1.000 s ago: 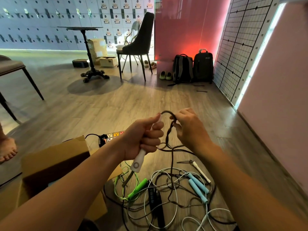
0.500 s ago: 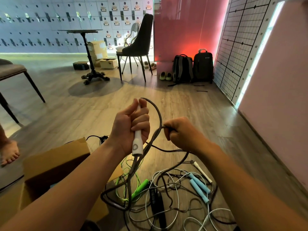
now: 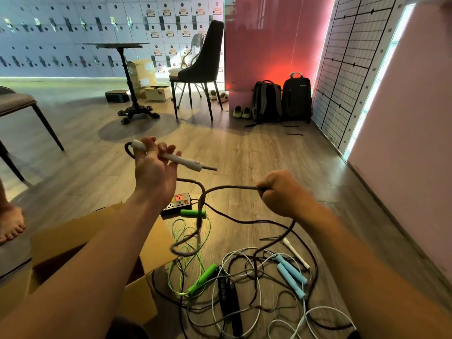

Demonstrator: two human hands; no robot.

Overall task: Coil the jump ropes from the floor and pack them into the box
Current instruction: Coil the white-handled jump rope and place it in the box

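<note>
Gripping white handle (image 3: 171,159) (left hand (image 3: 154,172)) and dark rope (image 3: 230,188) (right hand (image 3: 283,194)) above wood floor (image 3: 256,148).

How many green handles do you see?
2. One green handle lies beside the power strip; the other green handle lies nearer, beside black handles. More may be hidden.

Grey rope (image 3: 230,188) raised, its white handle (image 3: 171,159) near level at ten o'clock; green rope (image 3: 202,278) and blue-handled rope (image 3: 291,275) tangled at six; open box (image 3: 61,238) at eight
</note>
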